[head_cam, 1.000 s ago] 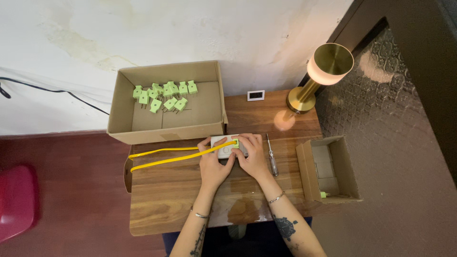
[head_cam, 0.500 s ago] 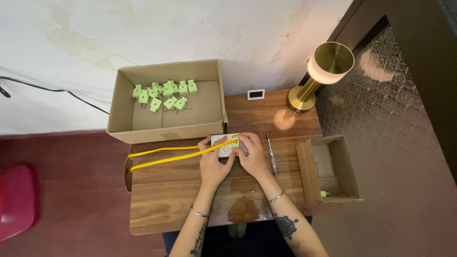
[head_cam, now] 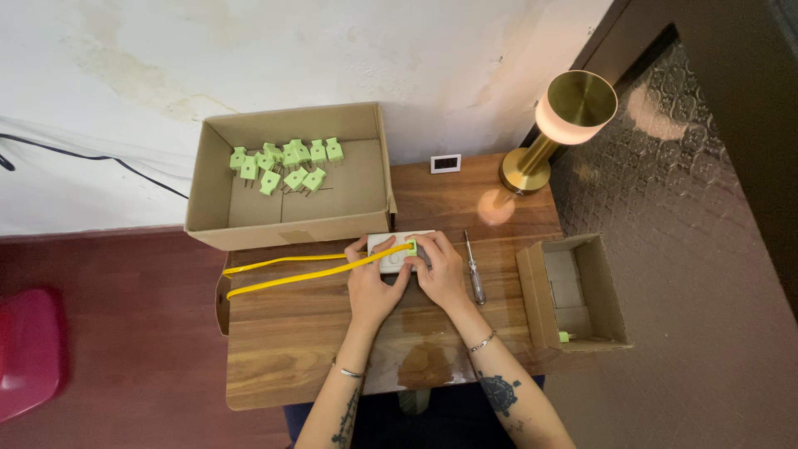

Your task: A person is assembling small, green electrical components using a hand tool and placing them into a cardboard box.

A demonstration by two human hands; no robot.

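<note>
Both my hands rest on a small white socket block point(head_cam: 389, 248) lying on the wooden table point(head_cam: 283, 349). My left hand point(head_cam: 371, 285) grips its left side. My right hand point(head_cam: 439, 270) holds its right side, fingertips at a green plug point(head_cam: 411, 247) sitting on the block. A yellow cable point(head_cam: 291, 268) runs from that plug leftward in a long loop to the table's left edge. A screwdriver point(head_cam: 474, 268) lies just right of my right hand.
A large open cardboard box point(head_cam: 212, 195) at the back left holds several green plugs point(head_cam: 287, 162). A smaller open box point(head_cam: 536, 291) stands at the right with one green piece inside. A lit brass lamp point(head_cam: 559, 125) and a small white display point(head_cam: 445, 163) stand behind.
</note>
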